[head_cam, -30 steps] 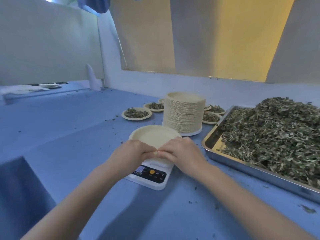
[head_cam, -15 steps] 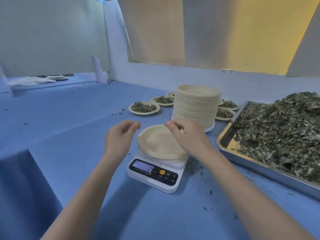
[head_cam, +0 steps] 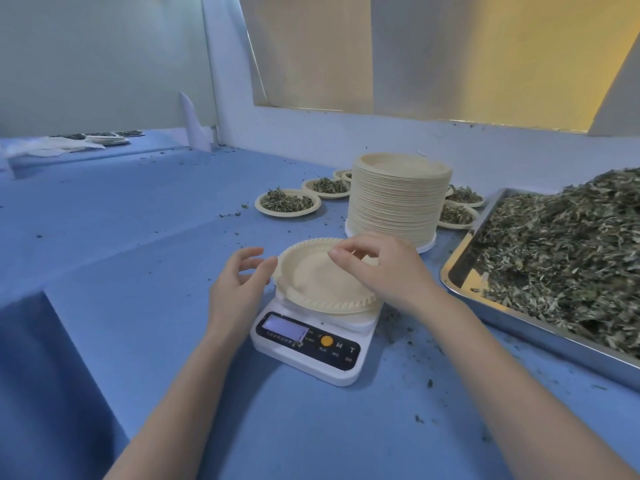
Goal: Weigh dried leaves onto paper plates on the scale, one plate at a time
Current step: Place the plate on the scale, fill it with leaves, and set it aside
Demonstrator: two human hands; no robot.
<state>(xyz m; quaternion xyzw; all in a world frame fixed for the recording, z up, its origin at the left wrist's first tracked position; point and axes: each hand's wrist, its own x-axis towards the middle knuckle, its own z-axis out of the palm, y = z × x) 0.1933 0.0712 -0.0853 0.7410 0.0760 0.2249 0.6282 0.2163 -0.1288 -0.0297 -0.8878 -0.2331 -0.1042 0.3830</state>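
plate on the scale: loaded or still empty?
Empty. The plate on the scale shows only bare inner surface, no leaves in it.

Both forearms forward, left grip [head_cam: 242, 282] loosely spread, right grip [head_cam: 377, 268] half-curled.

Paper plate [head_cam: 318, 285] on scale [head_cam: 311, 344], plate stack [head_cam: 398, 202] behind, leaf tray [head_cam: 519, 327] right

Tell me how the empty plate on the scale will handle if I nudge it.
The plate looks thin and empty, so probably very light and easy to slide. It overhangs the scale, so pressing its rim may tip it. Its crimped edge suggests modest stiffness.
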